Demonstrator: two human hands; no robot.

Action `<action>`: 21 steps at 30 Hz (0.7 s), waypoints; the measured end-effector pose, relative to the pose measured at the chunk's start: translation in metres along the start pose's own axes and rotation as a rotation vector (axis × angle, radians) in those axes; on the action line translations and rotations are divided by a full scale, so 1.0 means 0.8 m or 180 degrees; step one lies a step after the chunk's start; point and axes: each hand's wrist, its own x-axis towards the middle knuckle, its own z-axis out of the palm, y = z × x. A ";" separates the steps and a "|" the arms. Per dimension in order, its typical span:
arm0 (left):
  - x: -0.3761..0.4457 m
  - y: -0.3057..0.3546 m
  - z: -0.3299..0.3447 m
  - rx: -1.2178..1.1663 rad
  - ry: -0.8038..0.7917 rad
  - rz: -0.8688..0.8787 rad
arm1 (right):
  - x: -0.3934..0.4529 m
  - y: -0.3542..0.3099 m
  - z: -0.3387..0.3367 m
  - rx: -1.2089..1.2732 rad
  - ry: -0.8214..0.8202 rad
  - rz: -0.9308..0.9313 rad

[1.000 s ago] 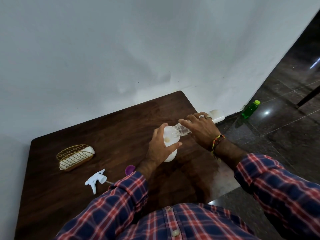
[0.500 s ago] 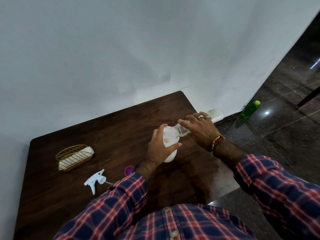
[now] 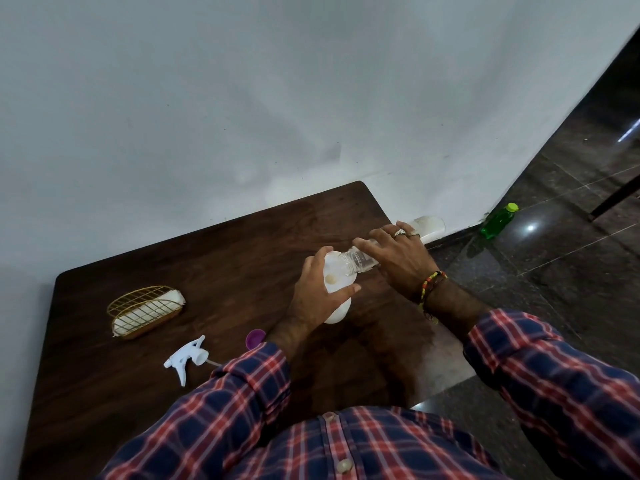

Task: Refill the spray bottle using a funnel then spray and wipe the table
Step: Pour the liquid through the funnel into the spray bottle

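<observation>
Little had shifted since the earlier frames: the clear bottle (image 3: 358, 261) kept its tilt, mouth over the funnel (image 3: 334, 277), both hands barely moved. The right hand (image 3: 401, 259) curled over the clear bottle's body, holding it nearly flat, its long axis running from that hand down-left to the funnel. The left hand (image 3: 315, 294) wrapped the white spray bottle (image 3: 337, 311) just under the funnel, steadying it upright on the table (image 3: 242, 244). The trigger head (image 3: 185, 360) and a purple cap (image 3: 254, 337) lay near the funnel, toward the person; the wire basket (image 3: 145, 311) sat well left of it.
</observation>
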 end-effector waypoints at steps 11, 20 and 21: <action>0.000 -0.002 0.002 -0.0029 0.0023 0.0011 | 0.000 0.001 -0.001 0.0013 0.0038 -0.0022; 0.000 -0.003 0.002 0.0011 0.0036 0.0033 | -0.005 -0.001 0.008 0.0191 0.0056 0.0102; 0.000 -0.002 0.002 0.0024 0.0038 0.0024 | -0.005 0.000 0.008 0.0182 0.0075 0.0095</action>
